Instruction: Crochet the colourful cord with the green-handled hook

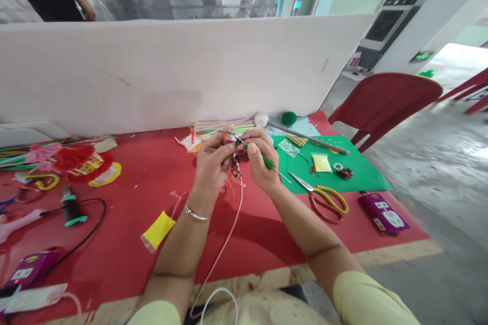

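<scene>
Green-handled slender tool, right hand; mottled orange-black piece, left hand.

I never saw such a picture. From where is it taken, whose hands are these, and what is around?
No machine here: a camera on a person's head looks down at their own bare hands. The right hand holds a thin metal tool with a green handle; the left hand pinches a small orange-and-dark piece. On the red-covered table lie metal scissors with red-and-yellow handles, a yellow plastic packet and, at far right, a purple box.
</scene>
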Demonstrator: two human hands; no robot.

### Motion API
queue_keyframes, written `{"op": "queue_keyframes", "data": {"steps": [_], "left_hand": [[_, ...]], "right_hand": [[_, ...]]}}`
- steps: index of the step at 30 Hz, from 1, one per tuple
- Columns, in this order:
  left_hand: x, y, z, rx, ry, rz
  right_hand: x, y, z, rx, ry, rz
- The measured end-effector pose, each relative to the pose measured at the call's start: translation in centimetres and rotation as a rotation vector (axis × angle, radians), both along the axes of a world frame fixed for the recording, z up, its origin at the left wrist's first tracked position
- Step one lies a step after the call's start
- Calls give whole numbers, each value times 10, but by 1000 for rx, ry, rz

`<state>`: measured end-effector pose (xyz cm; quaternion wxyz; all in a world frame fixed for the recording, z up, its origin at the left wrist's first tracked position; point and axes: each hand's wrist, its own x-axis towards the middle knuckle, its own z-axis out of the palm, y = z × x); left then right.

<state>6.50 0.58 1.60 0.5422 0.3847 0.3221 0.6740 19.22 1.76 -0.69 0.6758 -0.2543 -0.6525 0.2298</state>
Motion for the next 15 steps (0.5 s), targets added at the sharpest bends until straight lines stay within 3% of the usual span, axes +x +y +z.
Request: {"op": "queue_keyframes", "data": {"steps": [4, 12, 15], "left_hand": [[-7, 2, 3, -65, -82, -123], [-11, 2, 8, 26, -57, -93], [-17, 2, 8, -14, -37, -159]], "right_hand": [[1, 4, -2, -115, -7, 84], [6, 11, -4, -45, 24, 142], [13, 16, -7, -54, -41, 143]]}}
